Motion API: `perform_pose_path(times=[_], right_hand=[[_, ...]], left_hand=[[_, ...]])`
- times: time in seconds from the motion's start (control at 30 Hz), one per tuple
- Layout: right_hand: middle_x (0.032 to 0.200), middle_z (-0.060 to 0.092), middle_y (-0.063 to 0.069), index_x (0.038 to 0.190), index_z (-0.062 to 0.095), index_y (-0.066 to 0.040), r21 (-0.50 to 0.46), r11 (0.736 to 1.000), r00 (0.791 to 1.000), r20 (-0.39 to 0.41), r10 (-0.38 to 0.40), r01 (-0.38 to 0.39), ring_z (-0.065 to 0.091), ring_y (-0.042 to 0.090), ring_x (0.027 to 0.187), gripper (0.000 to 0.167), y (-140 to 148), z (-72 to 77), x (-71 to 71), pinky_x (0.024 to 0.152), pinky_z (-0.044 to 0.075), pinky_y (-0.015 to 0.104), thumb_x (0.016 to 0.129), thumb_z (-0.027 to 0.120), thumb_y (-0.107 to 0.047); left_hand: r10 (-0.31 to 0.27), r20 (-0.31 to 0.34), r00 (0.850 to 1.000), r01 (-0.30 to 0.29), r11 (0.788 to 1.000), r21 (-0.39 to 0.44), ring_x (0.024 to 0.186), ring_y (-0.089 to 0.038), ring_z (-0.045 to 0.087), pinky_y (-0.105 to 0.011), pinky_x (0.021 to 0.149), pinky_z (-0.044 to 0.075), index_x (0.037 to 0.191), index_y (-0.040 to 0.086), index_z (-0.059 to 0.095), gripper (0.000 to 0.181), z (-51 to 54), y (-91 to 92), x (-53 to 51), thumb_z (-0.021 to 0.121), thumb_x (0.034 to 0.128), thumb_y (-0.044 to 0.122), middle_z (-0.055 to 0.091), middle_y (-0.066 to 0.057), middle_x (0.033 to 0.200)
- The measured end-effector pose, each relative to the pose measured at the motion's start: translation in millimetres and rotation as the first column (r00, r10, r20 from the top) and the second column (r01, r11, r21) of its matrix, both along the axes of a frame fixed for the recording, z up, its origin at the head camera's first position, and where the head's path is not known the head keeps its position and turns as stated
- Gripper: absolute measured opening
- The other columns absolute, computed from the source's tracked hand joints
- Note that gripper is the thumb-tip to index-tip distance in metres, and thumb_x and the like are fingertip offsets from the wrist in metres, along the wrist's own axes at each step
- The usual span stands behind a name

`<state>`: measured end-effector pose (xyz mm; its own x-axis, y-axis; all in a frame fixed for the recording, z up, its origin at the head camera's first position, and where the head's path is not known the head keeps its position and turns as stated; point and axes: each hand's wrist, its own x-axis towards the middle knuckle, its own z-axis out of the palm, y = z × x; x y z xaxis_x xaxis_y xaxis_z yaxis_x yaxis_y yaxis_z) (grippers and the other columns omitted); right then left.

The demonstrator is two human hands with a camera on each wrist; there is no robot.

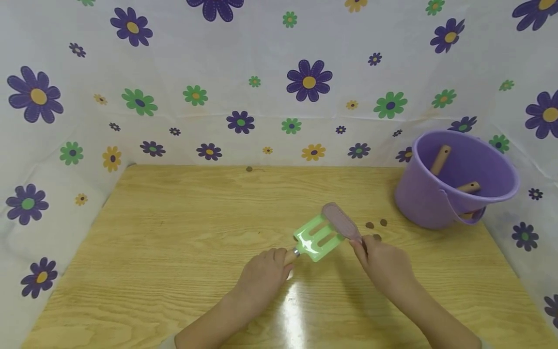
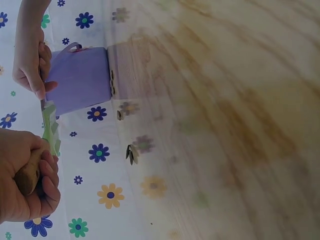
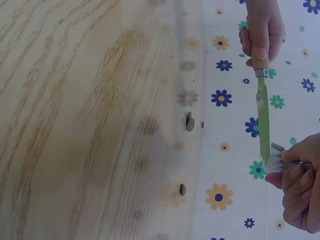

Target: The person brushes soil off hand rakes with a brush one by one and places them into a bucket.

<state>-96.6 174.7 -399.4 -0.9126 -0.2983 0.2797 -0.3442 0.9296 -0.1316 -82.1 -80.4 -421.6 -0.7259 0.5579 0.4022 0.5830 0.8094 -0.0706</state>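
My left hand (image 1: 264,271) grips the wooden handle of a small green garden fork (image 1: 310,246), held up over the table with its tines toward the right. In my right hand (image 1: 388,266) is a mauve brush (image 1: 341,221), its head lying across the tine ends. Pale bristles of the brush (image 3: 274,162) meet the green fork (image 3: 265,125) in the right wrist view. The left wrist view has the butt of the fork's handle (image 2: 29,176) showing inside the curled left fingers. Most of the brush's handle is hidden by the right hand.
A purple bucket (image 1: 425,194) stands at the back right, with several wooden handles (image 1: 441,160) inside. Small brown lumps (image 1: 369,225) lie on the wooden table (image 1: 187,218) near it, and another lump (image 1: 249,169) at the back edge. Flowered cloth (image 1: 261,48) surrounds the table.
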Motion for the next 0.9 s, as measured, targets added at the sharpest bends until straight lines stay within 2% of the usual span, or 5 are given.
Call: perform_pose_path(times=[0.17, 0.47, 0.63, 0.77, 0.9], right_hand=[[0.048, 0.042, -0.003, 0.078, 0.061, 0.001, -0.005, 1.0, 1.0, 0.011, -0.018, 0.018, 0.035, 0.008, 0.037, 0.026, 4, 1.2, -2.4, 0.033, 0.026, 0.018, 0.093, 0.061, -0.021], [0.05, 0.043, -0.002, 0.079, 0.058, -0.003, -0.066, 0.994, 0.991, 0.107, -0.077, 0.085, 0.038, 0.01, 0.04, 0.03, 2, 14.1, -2.2, 0.035, 0.028, 0.02, 0.098, 0.053, -0.025], [0.05, 0.044, -0.004, 0.082, 0.062, -0.001, -0.107, 0.994, 1.0, -0.02, 0.005, -0.008, 0.034, 0.006, 0.04, 0.03, -11, 22.6, 6.9, 0.035, 0.027, 0.017, 0.097, 0.054, -0.026], [0.05, 0.044, -0.006, 0.078, 0.061, -0.002, -0.087, 0.988, 0.98, -0.166, 0.109, -0.125, 0.03, 0.001, 0.04, 0.04, -23, 23.1, 12.5, 0.035, 0.023, 0.012, 0.1, 0.048, -0.032], [0.05, 0.045, -0.008, 0.076, 0.061, -0.002, -0.046, 0.984, 0.971, -0.172, 0.165, -0.175, 0.028, -0.002, 0.04, 0.04, -32, 17.8, 15.4, 0.035, 0.02, 0.008, 0.099, 0.049, -0.032]], left_hand=[[-0.01, -0.085, 0.996, 0.005, 0.998, -0.066, 0.051, -0.005, 0.046, -0.011, 0.043, 0.038, 0.09, 0.001, 0.056, 0.031, -4.3, -1.1, -2.9, 0.07, 0.0863, 0.028, 0.054, 0.001, 0.066], [-0.003, -0.131, 0.991, -0.017, 0.989, -0.146, 0.05, -0.004, 0.04, -0.012, 0.042, 0.032, 0.085, 0.004, 0.056, 0.03, -4.3, -3.1, -4.3, 0.067, 0.0878, 0.031, 0.05, 0.003, 0.064], [-0.005, -0.092, 0.996, -0.011, 0.986, -0.167, 0.051, -0.004, 0.037, -0.011, 0.043, 0.029, 0.088, 0.003, 0.057, 0.028, -1.8, -2.9, -3.0, 0.066, 0.089, 0.029, 0.049, 0.003, 0.066], [-0.009, -0.082, 0.997, -0.004, 0.987, -0.159, 0.052, -0.003, 0.038, -0.011, 0.044, 0.03, 0.089, 0.003, 0.057, 0.027, 1.0, -2.0, -2.8, 0.066, 0.0894, 0.028, 0.049, 0.003, 0.067], [-0.016, -0.078, 0.997, 0.005, 0.989, -0.147, 0.052, -0.003, 0.039, -0.01, 0.044, 0.032, 0.088, 0.003, 0.057, 0.026, 3.0, -0.9, -3.5, 0.065, 0.09, 0.027, 0.049, 0.004, 0.067]])
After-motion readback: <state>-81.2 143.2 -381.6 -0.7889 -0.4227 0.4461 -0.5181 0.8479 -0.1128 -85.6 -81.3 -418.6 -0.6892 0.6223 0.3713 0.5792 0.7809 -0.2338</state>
